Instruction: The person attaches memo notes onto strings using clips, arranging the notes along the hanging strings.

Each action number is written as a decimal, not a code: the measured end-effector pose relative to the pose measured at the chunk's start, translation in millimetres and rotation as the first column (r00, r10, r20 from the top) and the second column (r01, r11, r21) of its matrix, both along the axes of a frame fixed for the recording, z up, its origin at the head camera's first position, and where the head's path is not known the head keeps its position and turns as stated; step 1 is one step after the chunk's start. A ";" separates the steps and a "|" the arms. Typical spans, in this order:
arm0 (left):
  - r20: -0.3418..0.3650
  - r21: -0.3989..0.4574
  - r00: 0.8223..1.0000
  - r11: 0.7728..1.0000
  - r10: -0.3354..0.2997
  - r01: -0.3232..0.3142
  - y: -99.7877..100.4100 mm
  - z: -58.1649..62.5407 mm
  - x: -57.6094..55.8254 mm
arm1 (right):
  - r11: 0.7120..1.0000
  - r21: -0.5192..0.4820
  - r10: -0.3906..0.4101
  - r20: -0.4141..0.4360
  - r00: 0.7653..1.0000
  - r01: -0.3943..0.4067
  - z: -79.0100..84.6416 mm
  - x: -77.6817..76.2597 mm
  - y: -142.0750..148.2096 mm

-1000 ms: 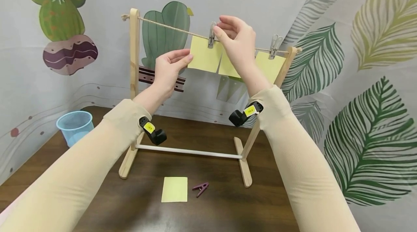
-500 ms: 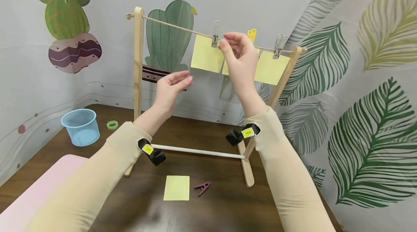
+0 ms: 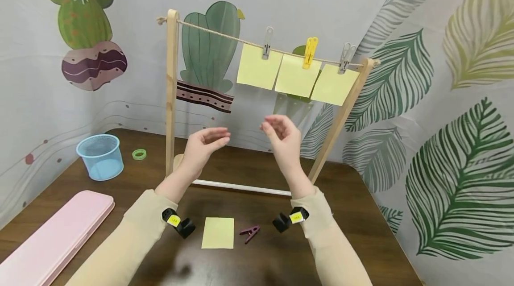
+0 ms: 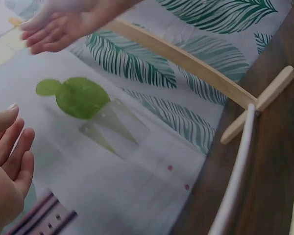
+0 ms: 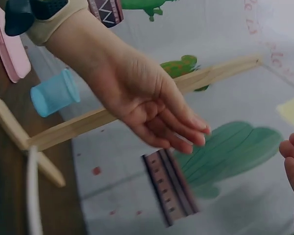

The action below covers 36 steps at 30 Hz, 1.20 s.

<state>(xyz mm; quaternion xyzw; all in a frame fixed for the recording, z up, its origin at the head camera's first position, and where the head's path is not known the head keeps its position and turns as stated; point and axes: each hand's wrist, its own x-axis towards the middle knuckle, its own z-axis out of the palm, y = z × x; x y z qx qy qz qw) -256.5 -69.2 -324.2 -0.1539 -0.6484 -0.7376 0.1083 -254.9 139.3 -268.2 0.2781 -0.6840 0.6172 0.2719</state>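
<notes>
Both hands hang in the air in front of a wooden frame (image 3: 171, 98) with a rope (image 3: 217, 33) strung across its top. My left hand (image 3: 199, 148) has relaxed fingers and holds nothing; my right hand (image 3: 286, 143), fingers loosely bent, is likewise without anything. Above them, three yellow paper squares hang from the rope. A grey clothespin (image 3: 267, 44) pins the left paper (image 3: 259, 69), a yellow clothespin (image 3: 309, 54) the middle paper (image 3: 296, 78), another grey clothespin (image 3: 346, 59) the right paper (image 3: 334, 86). On the table lie a yellow paper square (image 3: 218, 233) and a purple clothespin (image 3: 250, 233).
At the left stand a blue mesh basket (image 3: 102, 161) and, beside it, a green ring (image 3: 139, 155). A pink case (image 3: 60, 234) lies at the table's left edge. A white bar (image 3: 241, 188) joins the frame's feet low down.
Both hands have left the left paper and its grey clothespin and come down, away from the rope. That paper stays hanging. The yellow clothespin and middle paper are now uncovered.
</notes>
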 end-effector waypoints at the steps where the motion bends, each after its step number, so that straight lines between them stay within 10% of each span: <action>1: 0.012 -0.006 1.000 1.000 -0.002 0.002 -2.5 -5.7 1.2 | 1.000 -0.003 0.001 0.019 1.000 -0.001 -9.4 0.9 1.8; 14: 0.122 -0.149 0.991 0.986 -0.063 0.081 -19.4 -69.9 17.3 | 1.000 -0.013 0.003 0.224 0.975 0.000 -110.5 12.2 22.6; 21: 0.186 -0.256 0.973 0.949 -0.140 0.185 -23.8 -94.9 24.7 | 0.993 0.112 -0.009 0.348 0.937 -0.032 -138.8 18.1 31.6; 36: 0.230 -0.558 0.914 0.724 -0.336 0.406 -29.9 -122.7 29.2 | 0.868 0.391 0.090 0.484 0.871 -0.306 -139.7 39.4 40.6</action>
